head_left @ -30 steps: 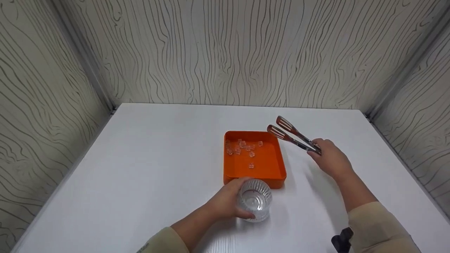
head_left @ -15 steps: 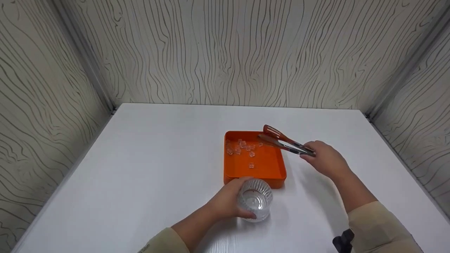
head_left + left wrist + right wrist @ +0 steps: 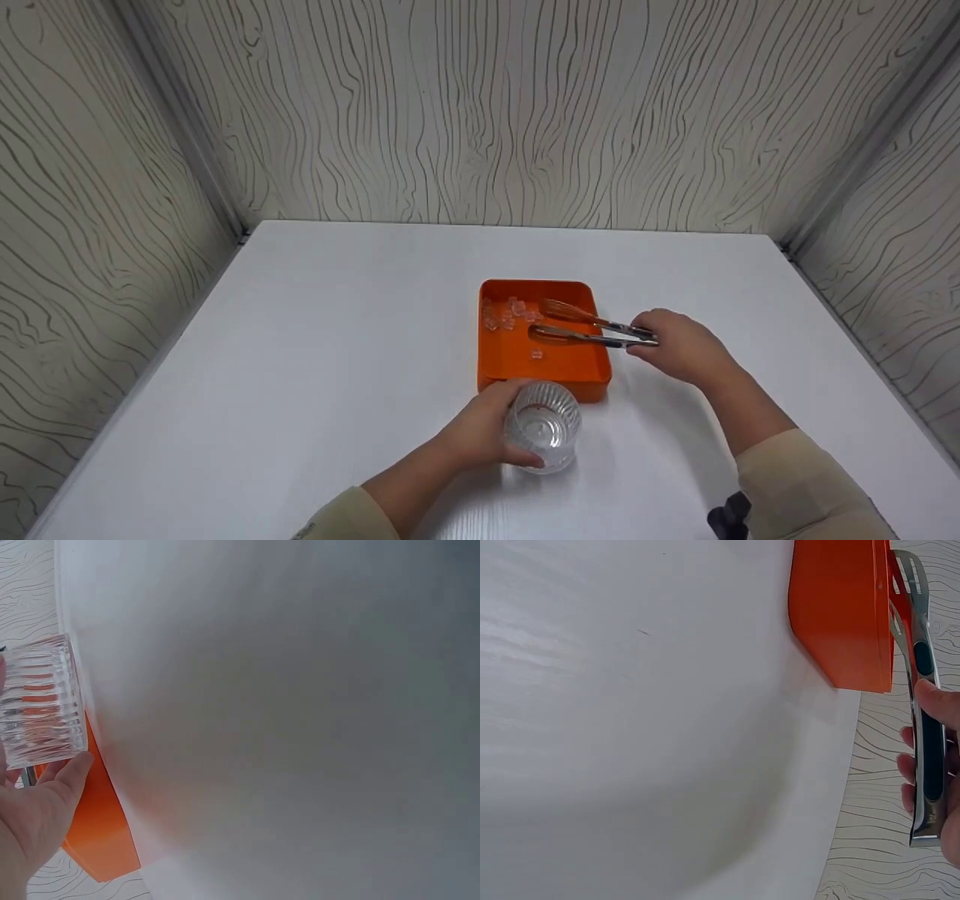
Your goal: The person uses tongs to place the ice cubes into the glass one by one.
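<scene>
My left hand (image 3: 484, 431) grips a clear ribbed glass (image 3: 546, 427) at the near edge of an orange tray (image 3: 544, 375). In the left wrist view the fingers wrap the side of the glass (image 3: 45, 705). My right hand (image 3: 686, 349) holds metal tongs (image 3: 607, 334) with slotted heads and dark grip inlays, also plain in the right wrist view, where the thumb lies on the tongs (image 3: 930, 742). The two arms of the tongs stand apart, their heads inside the tray. Several small clear cubes (image 3: 517, 307) lie in the tray's far left part, and one cube (image 3: 537, 353) lies nearer the front.
The tray stands on a white table (image 3: 337, 337), right of its middle. Panels with a wood-grain pattern (image 3: 480, 112) rise behind the table and at both sides. A small black object (image 3: 727, 516) shows beside the right sleeve.
My right hand has moved left and nearer, bringing the tongs from above the tray's far right corner down into it. The left hand and the glass have stayed in place.
</scene>
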`<state>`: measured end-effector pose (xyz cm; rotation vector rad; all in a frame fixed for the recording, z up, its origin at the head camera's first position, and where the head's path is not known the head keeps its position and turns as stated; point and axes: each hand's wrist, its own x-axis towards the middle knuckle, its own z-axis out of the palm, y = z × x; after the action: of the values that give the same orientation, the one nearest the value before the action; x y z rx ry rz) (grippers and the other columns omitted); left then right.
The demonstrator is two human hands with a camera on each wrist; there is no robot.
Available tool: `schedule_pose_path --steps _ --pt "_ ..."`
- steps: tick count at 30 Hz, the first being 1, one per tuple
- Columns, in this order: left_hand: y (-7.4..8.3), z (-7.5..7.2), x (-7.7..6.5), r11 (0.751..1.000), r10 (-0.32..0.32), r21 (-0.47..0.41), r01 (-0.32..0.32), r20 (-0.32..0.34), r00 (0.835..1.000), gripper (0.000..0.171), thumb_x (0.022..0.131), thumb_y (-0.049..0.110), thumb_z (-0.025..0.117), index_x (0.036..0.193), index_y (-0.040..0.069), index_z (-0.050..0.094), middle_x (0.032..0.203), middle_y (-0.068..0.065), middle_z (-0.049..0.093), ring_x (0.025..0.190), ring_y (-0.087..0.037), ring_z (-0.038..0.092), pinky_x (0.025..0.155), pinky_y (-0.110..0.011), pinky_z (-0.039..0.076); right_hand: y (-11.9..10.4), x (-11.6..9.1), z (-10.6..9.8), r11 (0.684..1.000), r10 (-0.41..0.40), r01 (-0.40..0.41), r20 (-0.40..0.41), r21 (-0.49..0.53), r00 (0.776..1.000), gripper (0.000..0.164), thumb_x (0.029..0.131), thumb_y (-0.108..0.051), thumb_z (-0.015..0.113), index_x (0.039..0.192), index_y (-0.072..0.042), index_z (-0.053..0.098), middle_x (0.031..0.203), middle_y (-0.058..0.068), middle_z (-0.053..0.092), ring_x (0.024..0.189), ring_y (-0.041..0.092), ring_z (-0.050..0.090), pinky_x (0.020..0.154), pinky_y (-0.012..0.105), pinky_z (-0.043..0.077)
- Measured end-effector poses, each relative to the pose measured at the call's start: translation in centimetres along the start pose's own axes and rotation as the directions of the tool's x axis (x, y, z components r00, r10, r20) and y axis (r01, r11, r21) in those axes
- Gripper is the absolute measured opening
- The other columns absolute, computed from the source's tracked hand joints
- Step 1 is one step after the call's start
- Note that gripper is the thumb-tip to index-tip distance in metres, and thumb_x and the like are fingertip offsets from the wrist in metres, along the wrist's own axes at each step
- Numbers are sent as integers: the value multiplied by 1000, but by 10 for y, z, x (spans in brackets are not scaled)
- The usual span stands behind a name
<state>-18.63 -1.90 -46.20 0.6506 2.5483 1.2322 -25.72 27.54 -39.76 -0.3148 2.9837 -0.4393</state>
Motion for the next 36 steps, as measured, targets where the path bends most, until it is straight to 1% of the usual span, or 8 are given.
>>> schedule_pose_path --steps 5,8,10,13,22,24,29,36 --pt "1 1 -1 999 -34 -3 34 -1 999 83 58 41 84 128 38 41 122 17 48 114 -9 45 101 -37 38 -1 0 3 999 -37 36 -18 -34 999 32 83 -25 67 112 -15 60 98 4 60 83 20 54 78 44 49" --pt "2 2 0 999 -51 -12 51 -1 999 82 58 40 84 128 39 41 122 17 48 115 -10 45 101 -39 37 -2 -1 4 997 -43 42 -11 -58 999 36 84 -25 66 119 -20 58 95 2 57 80 19 52 73 40 50" --pt "2 2 -1 998 -55 -15 55 -1 998 82 58 40 84 128 40 41 123 17 47 116 -10 44 101 -40 37 -3 -1 5 996 -49 49 1 -68 999 37 85 -24 65 120 -21 56 90 1 54 76 18 50 69 36 49" --pt "2 2 -1 999 -47 -4 47 -4 999 82 59 39 84 128 38 41 123 15 48 115 -10 44 101 -39 37 -5 0 5 996 -61 61 11 -72 998 36 85 -21 64 120 -19 55 89 2 52 74 18 48 68 35 49" --pt "0 2 -2 1000 -9 8 9 -9 1000 82 59 39 84 129 36 42 123 13 49 114 -10 45 101 -39 37 -9 2 6 996 -47 48 16 -81 999 35 85 -15 65 117 -15 51 99 7 55 82 22 52 77 44 51" --pt "0 2 -2 1000 -4 5 4 -10 1000 82 59 39 84 129 36 42 123 13 49 114 -10 45 101 -38 37 -12 2 6 995 -37 38 18 -89 999 36 84 -16 65 118 -16 51 101 8 56 83 22 53 78 44 51" --pt "-1 1 -2 1000 -11 -4 11 -7 1000 82 58 41 84 128 38 41 122 15 48 115 -10 45 102 -39 36 -15 2 5 994 -19 21 26 -105 999 36 84 -18 66 117 -17 51 98 7 55 81 22 53 75 43 52" --pt "-4 1 -4 999 20 33 -20 -9 1000 84 59 43 84 130 36 39 120 10 48 110 -11 45 100 -38 39 -13 2 7 993 -45 47 13 -112 999 36 84 -25 66 116 -17 52 92 4 54 76 19 52 70 39 51"
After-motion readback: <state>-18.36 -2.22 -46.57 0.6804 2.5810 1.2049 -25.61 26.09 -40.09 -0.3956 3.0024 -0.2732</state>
